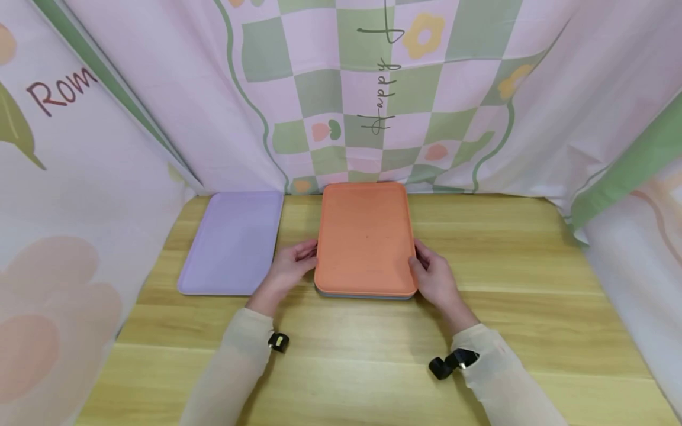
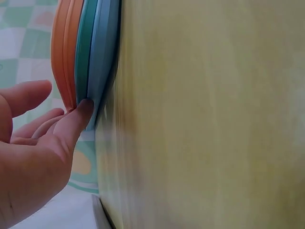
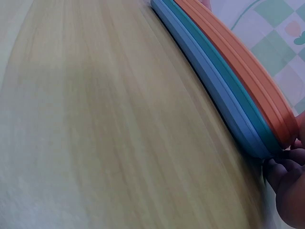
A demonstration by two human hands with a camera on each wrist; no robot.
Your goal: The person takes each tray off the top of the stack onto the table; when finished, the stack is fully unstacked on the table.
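Observation:
A stack of rectangular plastic trays sits in the middle of the table, an orange tray [image 1: 366, 236] on top. Below it the wrist views show a teal tray [image 3: 238, 93] and a blue tray [image 3: 209, 76] at the bottom. My left hand [image 1: 290, 269] is at the stack's left side. Its fingertips touch the lower edge, while the thumb [image 2: 31, 95] stands apart from the orange rim. On the opposite side, my right hand [image 1: 437, 278] grips the stack's edge, thumb against the orange rim and fingers bent in low beside the blue tray.
A lavender tray [image 1: 231, 242] lies flat to the left of the stack, partly behind my left wrist. The wooden table [image 1: 362, 349] meets a patterned curtain [image 1: 362, 89] at its back edge. More cloth hangs at both sides.

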